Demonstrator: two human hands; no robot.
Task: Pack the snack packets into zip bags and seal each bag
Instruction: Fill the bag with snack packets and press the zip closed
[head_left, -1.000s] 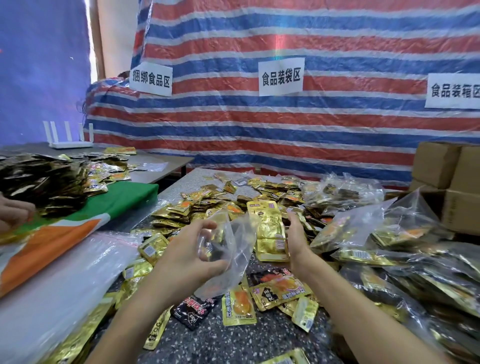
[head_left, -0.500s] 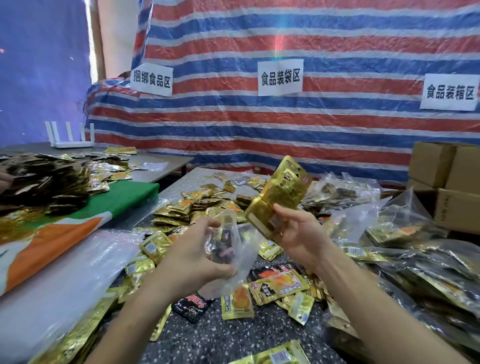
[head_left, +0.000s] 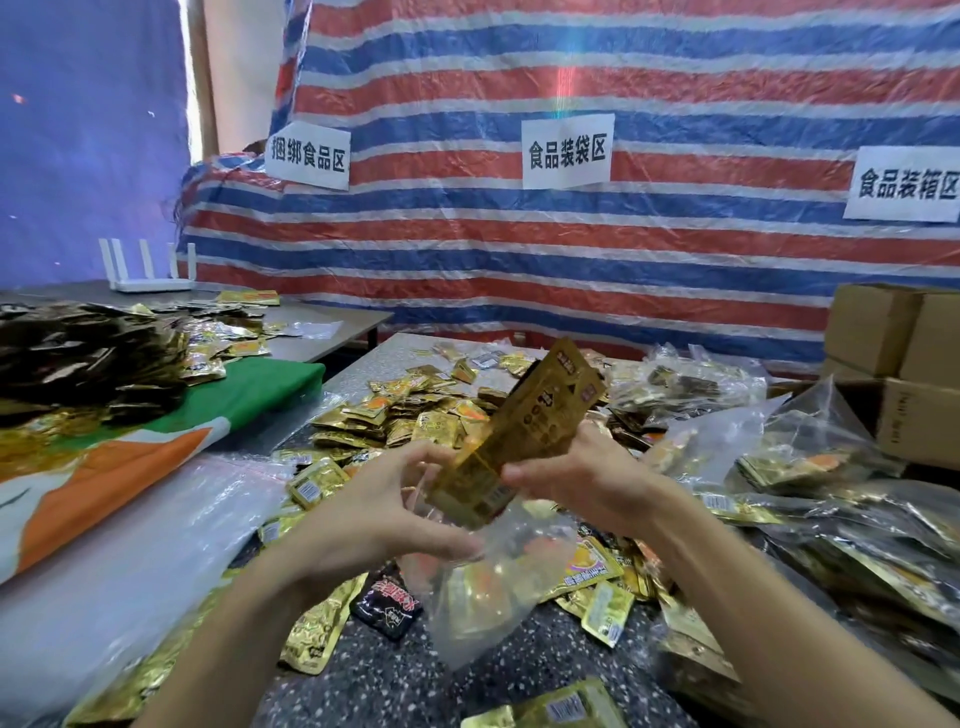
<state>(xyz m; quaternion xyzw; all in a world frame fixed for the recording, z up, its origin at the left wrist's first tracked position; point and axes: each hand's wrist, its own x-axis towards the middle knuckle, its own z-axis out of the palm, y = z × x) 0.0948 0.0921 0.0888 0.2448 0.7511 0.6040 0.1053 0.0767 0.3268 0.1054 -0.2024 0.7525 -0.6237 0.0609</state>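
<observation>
Holding a stack of gold packets, the right hand had its fingers curled round the lower half; the bottom end sat at the mouth of the clear bag; the left hand pinched the bag's rim and held it above the desk; this bag was not shut yet; some full bags lay on the right, so part of the job looked done; many loose packets lay on the desk, so lots was left.
</observation>
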